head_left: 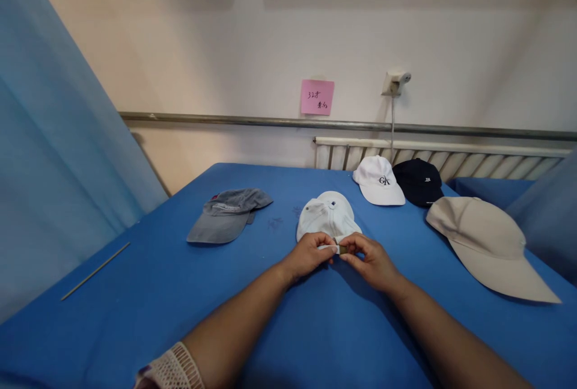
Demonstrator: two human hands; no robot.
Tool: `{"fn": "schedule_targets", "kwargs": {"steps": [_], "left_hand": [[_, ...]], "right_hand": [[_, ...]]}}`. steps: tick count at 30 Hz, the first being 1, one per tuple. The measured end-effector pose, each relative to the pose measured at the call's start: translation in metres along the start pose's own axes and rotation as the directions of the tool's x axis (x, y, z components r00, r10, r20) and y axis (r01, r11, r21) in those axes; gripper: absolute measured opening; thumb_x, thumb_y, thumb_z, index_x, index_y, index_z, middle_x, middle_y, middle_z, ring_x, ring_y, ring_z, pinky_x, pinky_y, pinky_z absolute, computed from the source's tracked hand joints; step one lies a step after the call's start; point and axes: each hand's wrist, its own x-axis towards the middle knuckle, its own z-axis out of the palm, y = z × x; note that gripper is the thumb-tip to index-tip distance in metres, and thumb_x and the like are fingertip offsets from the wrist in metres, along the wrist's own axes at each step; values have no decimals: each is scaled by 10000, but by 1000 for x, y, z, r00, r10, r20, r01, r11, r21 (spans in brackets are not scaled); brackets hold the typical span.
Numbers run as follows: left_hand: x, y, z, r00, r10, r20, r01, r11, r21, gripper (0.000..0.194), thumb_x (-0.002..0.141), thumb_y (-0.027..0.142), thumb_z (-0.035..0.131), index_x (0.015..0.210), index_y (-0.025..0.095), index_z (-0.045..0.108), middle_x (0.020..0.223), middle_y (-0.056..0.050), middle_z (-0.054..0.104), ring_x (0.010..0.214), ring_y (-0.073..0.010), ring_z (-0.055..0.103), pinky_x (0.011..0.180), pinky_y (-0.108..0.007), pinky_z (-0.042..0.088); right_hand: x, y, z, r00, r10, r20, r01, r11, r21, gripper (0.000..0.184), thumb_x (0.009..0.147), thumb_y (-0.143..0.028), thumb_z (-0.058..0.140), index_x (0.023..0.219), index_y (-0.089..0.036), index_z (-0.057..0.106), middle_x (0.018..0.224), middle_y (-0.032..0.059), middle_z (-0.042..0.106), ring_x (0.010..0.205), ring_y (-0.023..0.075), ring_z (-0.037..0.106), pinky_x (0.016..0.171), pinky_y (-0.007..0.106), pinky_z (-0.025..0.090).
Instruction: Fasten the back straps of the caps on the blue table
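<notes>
Just beyond the fingertips, resting on the table (270,323): the pale cap (328,216). Gripped at its strap (336,249) by the left fingers (321,237), clamped together, and at a small brownish piece (343,250) by the right fingers (357,242), also pressed together. Probably pinched so close from both sides to steady something narrow, with the table bearing the cap's weight. Left of the fingers and slightly farther off, the grey cap (220,217); well left, the thin stick (95,270). Beyond and right, the white cap (377,181) just beside the black cap (418,183) — then, nearer and farther right, the beige cap (489,238), perhaps set aside to leave elbow room. Partly hidden by fingers: strap and brownish piece — too small to tell whether joined.
</notes>
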Motion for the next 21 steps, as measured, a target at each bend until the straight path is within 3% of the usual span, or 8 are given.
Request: {"fn": "schedule_targets", "kwargs": {"steps": [9,17,21], "left_hand": [[-3,3,1,994,95,-54,-82,976,203,222,724,350,640,764,132,646,648,16,567,603,-101,463,580,-222,359],[1,0,1,990,124,-69,-115,985,129,268,733,400,659,753,134,629,704,-11,606,667,-123,507,622,-227,385],[1,-1,0,998,46,-40,-43,995,85,305,748,435,650,773,132,620,673,-3,593,591,-100,468,556,-215,344]], "right_hand": [[0,-4,-3,997,-57,51,61,996,-69,114,872,-210,569,979,-220,609,847,25,614,759,164,572,713,297,464],[0,-4,-3,998,-58,-27,56,995,-87,125,875,-228,566,999,-220,585,846,26,609,744,164,582,706,303,487],[0,-4,-3,998,-48,-35,45,995,-85,141,864,-225,585,1005,-218,583,837,21,608,743,161,585,699,295,486]]}}
